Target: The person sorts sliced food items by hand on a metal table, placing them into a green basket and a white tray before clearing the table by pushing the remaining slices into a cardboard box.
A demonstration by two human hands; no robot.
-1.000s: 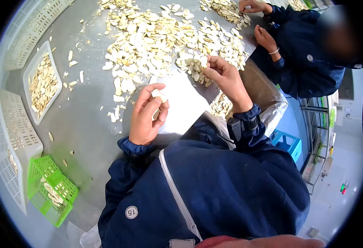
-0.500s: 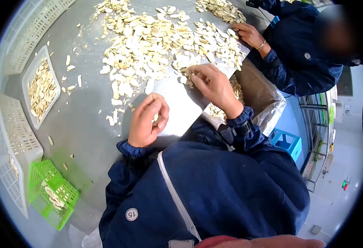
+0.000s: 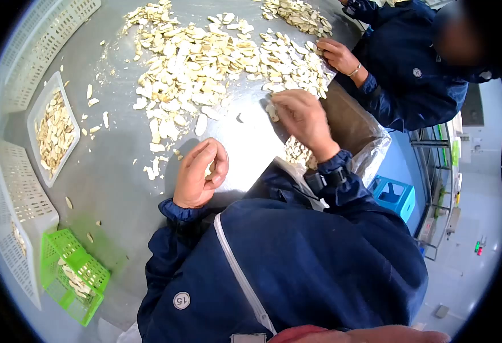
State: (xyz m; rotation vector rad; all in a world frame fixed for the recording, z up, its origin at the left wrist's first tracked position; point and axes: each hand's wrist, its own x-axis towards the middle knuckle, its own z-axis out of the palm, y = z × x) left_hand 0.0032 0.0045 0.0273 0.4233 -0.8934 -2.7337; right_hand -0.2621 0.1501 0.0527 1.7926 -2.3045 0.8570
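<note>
My left hand (image 3: 200, 174) is closed just above the metal table near my body, fingers curled round a pale slice (image 3: 210, 169) that shows only in part. To its right, my right hand (image 3: 307, 121) is at the table's edge with bent fingers, and a few pale slices are at its fingertips; its palm is hidden. A large heap of pale, flat, oval slices (image 3: 188, 63) spreads beyond both hands. Below the edge, beside my right wrist, a plastic-lined container (image 3: 371, 131) holds more slices (image 3: 298, 152).
A co-worker's hand (image 3: 340, 56) rests at the heap's far right. On the left stand a white tray of slices (image 3: 55, 131), white perforated baskets (image 3: 28, 183) and a green basket (image 3: 76, 260). A blue stool (image 3: 392, 197) stands on the floor at right.
My right hand has moved right and towards the container, away from the heap, with slices at its fingers. More bare metal shows behind it. My left hand has barely moved.
</note>
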